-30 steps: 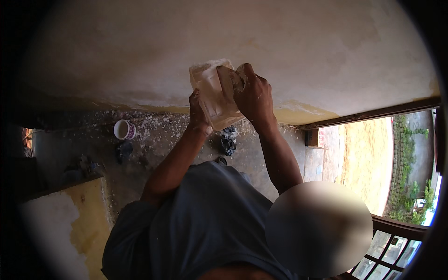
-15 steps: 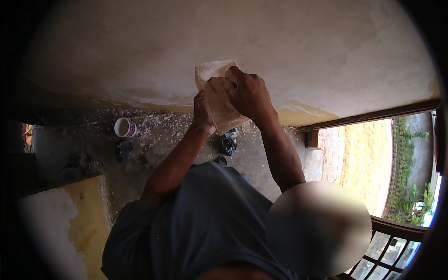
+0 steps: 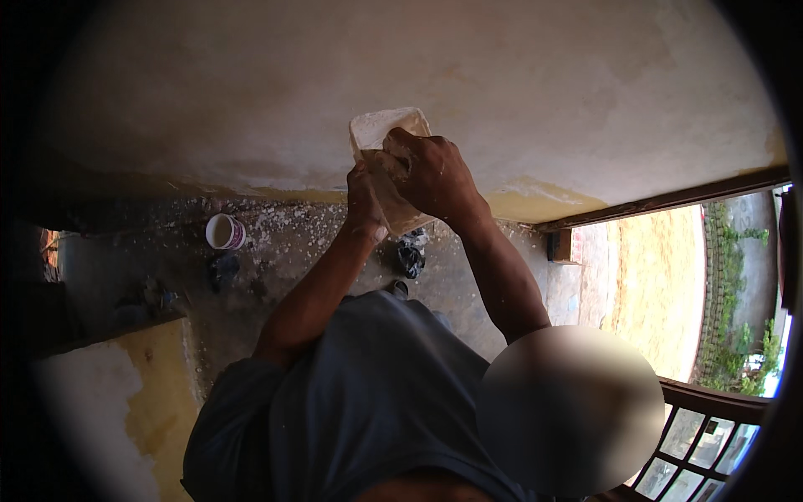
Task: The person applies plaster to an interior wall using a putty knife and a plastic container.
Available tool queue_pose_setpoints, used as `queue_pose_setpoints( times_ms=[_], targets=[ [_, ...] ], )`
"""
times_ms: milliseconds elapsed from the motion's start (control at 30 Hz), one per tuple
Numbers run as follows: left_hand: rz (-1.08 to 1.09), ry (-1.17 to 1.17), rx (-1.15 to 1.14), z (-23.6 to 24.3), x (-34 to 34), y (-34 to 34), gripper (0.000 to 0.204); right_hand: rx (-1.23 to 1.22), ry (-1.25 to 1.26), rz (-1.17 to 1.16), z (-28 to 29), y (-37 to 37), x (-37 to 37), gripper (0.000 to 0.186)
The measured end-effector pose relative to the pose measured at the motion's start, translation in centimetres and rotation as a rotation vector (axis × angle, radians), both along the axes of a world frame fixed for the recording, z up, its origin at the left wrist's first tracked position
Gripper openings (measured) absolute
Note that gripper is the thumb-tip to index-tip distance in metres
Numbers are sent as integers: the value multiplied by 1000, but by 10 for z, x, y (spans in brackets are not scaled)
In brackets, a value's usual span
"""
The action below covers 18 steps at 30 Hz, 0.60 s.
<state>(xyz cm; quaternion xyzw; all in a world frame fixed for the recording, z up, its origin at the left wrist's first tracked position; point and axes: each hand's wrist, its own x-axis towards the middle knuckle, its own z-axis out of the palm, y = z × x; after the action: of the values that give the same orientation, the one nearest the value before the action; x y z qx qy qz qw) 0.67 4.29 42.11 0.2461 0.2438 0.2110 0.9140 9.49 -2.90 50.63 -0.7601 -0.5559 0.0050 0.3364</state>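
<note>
In front of the wall I hold a translucent, box-shaped plastic container (image 3: 391, 194), smeared with a whitish paste. My left hand (image 3: 363, 201) is closed on its left side, with the thumb along the edge. My right hand (image 3: 428, 171) is over the container's open end, its fingers curled and coated with pale residue. Whatever those fingers grip, if anything, is hidden behind the hand. Whitish paste shows on the inner wall near the far rim.
A patchy plastered wall (image 3: 544, 100) rises ahead. On the debris-strewn floor (image 3: 293, 238) stand a white bucket (image 3: 224, 232) and, below the container, a crumpled black plastic bag (image 3: 411, 255). A low, partly painted wall (image 3: 155, 385) is at left; a bright opening is at right.
My right hand has shifted left across the container's open end, its knuckles now lower. My left hand and the container have hardly moved.
</note>
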Motion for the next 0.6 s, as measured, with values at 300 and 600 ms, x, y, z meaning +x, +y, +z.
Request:
queue_pose_setpoints(
  times_ms=[300, 600],
  targets=[
    [4, -37, -8, 0, -2, -4, 65, -68, 19, -90, -1, 5, 7, 31],
    [-4, -136, -69, -4, -4, -2, 58, -85, 55, -86, -4, 7, 9, 35]
  ],
)
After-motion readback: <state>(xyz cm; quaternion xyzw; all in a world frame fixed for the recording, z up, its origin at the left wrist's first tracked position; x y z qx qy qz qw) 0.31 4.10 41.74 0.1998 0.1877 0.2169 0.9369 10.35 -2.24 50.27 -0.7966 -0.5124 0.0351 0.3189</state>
